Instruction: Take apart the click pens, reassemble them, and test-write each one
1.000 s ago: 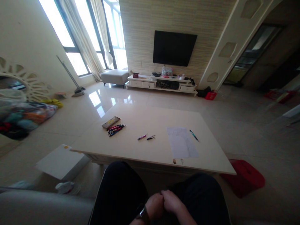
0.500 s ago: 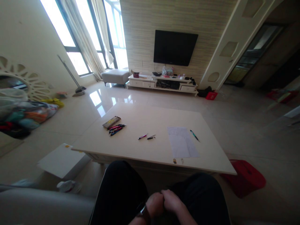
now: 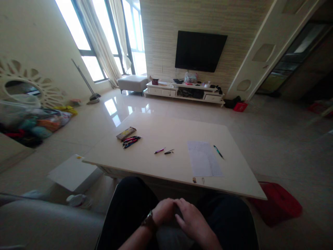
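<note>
My left hand, with a watch on its wrist, is in front of my lap with its fingers curled. My right hand meets it at the fingertips, thumb apart from the bent fingers. Between them is a dark patch; whether it is an object or shadow I cannot make out. On the white table beyond my knees are a printed sheet of paper, a teal and black pen, a purple pen and dark pen parts. Several pens lie beside a narrow box.
Two small items, one brownish and one pale, are near the table's front edge. A red stool-like thing stands at right, a white box at left. A TV cabinet and a grey ottoman are farther back.
My hands have risen from low in my lap toward the table, and the fingers have loosened from a tighter clasp. The view has shifted slightly; the table items have not moved.
</note>
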`<move>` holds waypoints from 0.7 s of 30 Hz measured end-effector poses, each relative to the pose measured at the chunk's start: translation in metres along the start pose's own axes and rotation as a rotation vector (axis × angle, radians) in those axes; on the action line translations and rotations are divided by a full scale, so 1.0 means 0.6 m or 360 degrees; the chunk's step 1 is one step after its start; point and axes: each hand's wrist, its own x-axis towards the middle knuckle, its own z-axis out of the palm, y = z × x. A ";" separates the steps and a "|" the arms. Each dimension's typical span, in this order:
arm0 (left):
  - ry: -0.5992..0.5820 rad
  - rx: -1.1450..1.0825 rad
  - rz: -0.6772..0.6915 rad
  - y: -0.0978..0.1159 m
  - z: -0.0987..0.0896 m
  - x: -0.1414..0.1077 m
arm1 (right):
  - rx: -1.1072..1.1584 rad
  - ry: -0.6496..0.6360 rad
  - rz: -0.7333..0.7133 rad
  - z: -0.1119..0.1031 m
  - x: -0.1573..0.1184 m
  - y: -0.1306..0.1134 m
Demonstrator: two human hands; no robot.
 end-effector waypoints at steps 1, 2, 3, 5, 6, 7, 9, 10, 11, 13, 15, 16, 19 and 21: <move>0.0113 0.0029 -0.0057 -0.007 -0.036 0.003 | -0.0014 0.0043 -0.0055 -0.023 0.002 -0.003; 0.0242 0.0064 -0.0120 -0.015 -0.076 0.008 | -0.0041 0.0073 -0.0086 -0.047 0.007 -0.006; 0.0415 0.0118 -0.0222 -0.025 -0.117 0.016 | -0.0076 0.0094 -0.0110 -0.073 0.015 -0.009; 0.0596 0.0156 -0.0337 -0.050 -0.197 0.040 | -0.0135 0.0101 -0.0152 -0.127 0.041 -0.012; 0.0665 0.0170 -0.0390 -0.065 -0.232 0.055 | -0.0154 0.0103 -0.0159 -0.153 0.059 -0.013; 0.0723 0.0185 -0.0437 -0.081 -0.263 0.070 | -0.0179 0.0103 -0.0167 -0.178 0.080 -0.014; 0.0791 0.0208 -0.0507 -0.115 -0.307 0.101 | -0.0230 0.0164 -0.0199 -0.217 0.130 -0.011; 0.0804 0.0218 -0.0534 -0.131 -0.321 0.116 | -0.0248 0.0205 -0.0197 -0.230 0.156 -0.006; 0.0812 0.0229 -0.0555 -0.146 -0.331 0.131 | -0.0268 0.0250 -0.0192 -0.238 0.182 0.000; 0.0819 0.0258 -0.0581 -0.171 -0.340 0.157 | -0.0308 0.0310 -0.0146 -0.239 0.232 0.019; 0.0816 0.0291 -0.0605 -0.189 -0.341 0.180 | -0.0326 0.0267 -0.0066 -0.226 0.272 0.044; 0.0809 0.0307 -0.0619 -0.196 -0.340 0.190 | -0.0328 0.0202 -0.0017 -0.216 0.287 0.056; 0.0780 0.0354 -0.0657 -0.204 -0.337 0.211 | -0.0405 0.0042 0.0123 -0.193 0.316 0.082; 0.0766 0.0385 -0.0657 -0.205 -0.334 0.219 | -0.0437 0.0051 0.0161 -0.187 0.325 0.085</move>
